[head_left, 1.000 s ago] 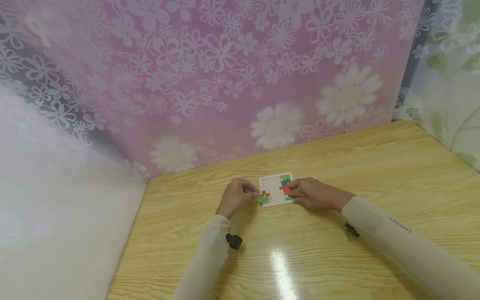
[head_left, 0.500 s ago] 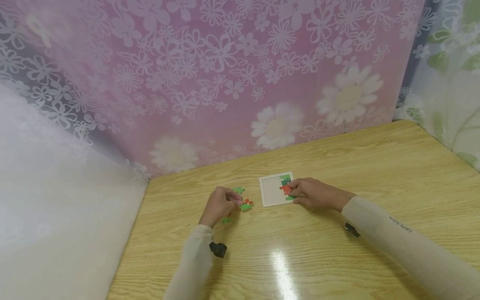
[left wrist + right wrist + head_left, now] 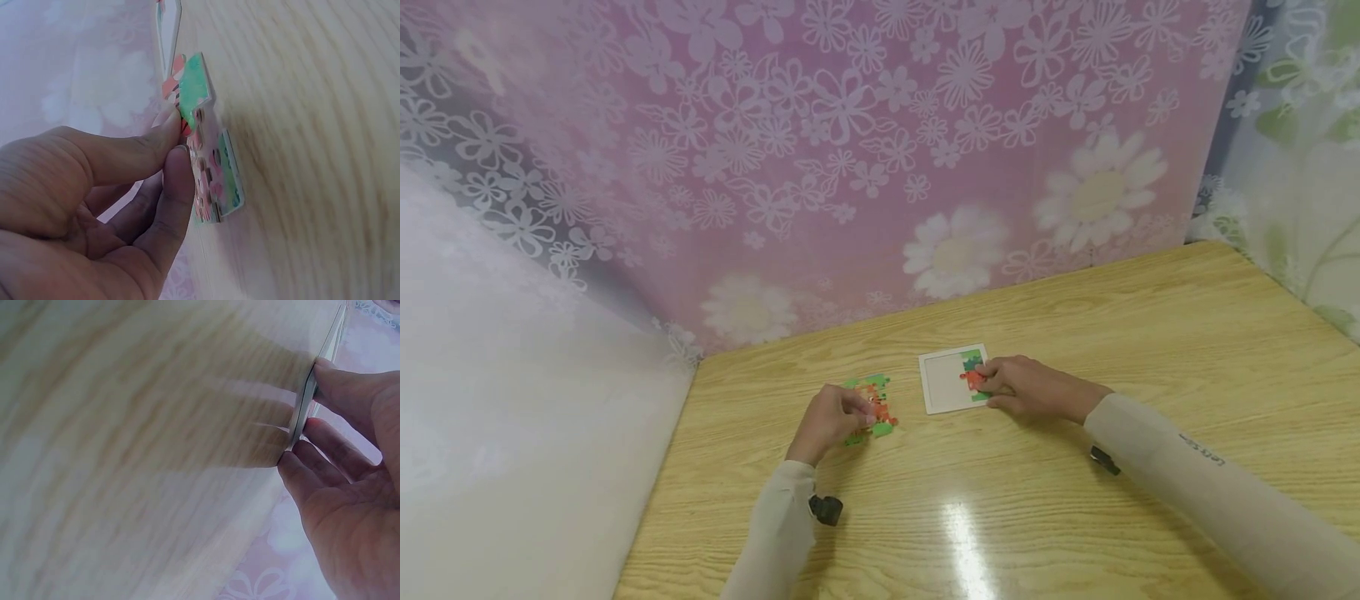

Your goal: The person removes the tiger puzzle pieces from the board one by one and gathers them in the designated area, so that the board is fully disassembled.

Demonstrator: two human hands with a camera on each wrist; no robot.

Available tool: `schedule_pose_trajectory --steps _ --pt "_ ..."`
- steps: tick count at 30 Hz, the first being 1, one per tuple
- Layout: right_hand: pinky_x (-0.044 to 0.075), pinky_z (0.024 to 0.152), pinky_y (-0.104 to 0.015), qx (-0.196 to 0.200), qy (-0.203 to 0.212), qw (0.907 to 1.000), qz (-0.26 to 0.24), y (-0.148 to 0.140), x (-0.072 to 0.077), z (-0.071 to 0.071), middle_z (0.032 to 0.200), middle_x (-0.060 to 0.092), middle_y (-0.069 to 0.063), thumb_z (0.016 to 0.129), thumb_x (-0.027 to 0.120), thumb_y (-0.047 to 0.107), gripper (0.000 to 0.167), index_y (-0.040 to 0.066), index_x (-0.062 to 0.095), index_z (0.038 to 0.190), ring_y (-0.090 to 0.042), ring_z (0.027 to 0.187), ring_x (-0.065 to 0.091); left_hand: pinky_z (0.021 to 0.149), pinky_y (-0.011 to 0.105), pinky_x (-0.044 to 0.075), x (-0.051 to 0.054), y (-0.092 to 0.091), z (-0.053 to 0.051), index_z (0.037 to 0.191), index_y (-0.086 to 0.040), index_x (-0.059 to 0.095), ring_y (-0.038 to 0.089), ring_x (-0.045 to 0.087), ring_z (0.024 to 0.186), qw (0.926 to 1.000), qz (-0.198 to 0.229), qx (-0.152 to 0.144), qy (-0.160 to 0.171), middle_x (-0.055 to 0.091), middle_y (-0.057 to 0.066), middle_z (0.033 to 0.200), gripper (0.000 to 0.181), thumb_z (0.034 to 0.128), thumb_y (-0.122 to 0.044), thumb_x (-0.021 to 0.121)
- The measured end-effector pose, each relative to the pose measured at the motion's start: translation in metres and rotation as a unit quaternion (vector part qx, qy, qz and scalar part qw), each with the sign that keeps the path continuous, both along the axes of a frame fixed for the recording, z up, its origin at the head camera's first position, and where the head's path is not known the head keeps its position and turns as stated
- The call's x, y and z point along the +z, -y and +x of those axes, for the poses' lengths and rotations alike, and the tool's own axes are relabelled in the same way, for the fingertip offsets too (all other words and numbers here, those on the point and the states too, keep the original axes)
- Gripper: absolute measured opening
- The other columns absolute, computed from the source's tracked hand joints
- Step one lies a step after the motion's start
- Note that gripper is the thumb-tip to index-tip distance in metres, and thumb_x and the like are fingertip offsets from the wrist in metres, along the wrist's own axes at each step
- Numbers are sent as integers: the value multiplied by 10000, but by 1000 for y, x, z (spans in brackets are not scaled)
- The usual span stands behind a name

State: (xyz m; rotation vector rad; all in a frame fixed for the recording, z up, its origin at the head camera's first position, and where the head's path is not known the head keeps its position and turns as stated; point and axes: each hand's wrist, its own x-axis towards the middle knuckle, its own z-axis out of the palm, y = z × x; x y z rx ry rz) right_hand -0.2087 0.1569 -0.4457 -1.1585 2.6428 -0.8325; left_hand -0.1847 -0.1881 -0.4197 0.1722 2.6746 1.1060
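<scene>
My left hand point(image 3: 829, 419) pinches a green-and-red jigsaw piece point(image 3: 195, 81) between thumb and fingers. That piece is at the near right of a group of interlocked jigsaw pieces point(image 3: 872, 381), red, orange and green, lying on the table; the hand covers part of them. To the right lies a white square puzzle tray point(image 3: 942, 385). Down its right side runs a strip of pieces, with a red piece point(image 3: 972, 378) between green ones. My right hand point(image 3: 1026, 387) holds the tray's right edge, its fingertips reaching over the strip; the right wrist view shows thumb and fingers at that edge.
The wood-grain table point(image 3: 1075, 517) extends around the tray and pieces. Behind it hangs a pink flowered curtain point(image 3: 850, 167), and a pale sheet point(image 3: 550, 417) borders the left side. Black wrist cameras sit on both sleeves.
My left hand has carried the green-and-red jigsaw piece from the tray's left edge leftward and down to the loose group of pieces. The right hand and the tray have stayed in place.
</scene>
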Motion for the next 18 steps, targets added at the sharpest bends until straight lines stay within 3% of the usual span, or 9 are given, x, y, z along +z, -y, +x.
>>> schedule_pose_trajectory --steps 7,13,18 --pt "495 986 -532 -6 -41 10000 -17 0 1 1 1366 565 -300 955 703 60 307 -110 673 1209 -452 1252 554 662 338 561 1 -1 3 848 -70 792 184 659 747 9999 -124 -89 -68 715 16 851 55 901 -83 783" --pt "506 973 -520 15 -42 10000 -33 0 2 1 1363 566 -302 957 702 65 310 -111 673 1210 -450 1243 562 634 328 551 0 -3 4 858 -44 797 158 651 701 9983 -390 -204 -381 730 27 816 53 882 -91 801" --pt "506 974 -517 26 -40 10000 -56 0 1 1 1363 566 -302 959 700 63 315 -112 667 1218 -448 1243 562 671 354 565 -4 -4 2 838 -85 796 150 647 732 9981 -518 -103 -324 727 3 830 41 865 -107 819"
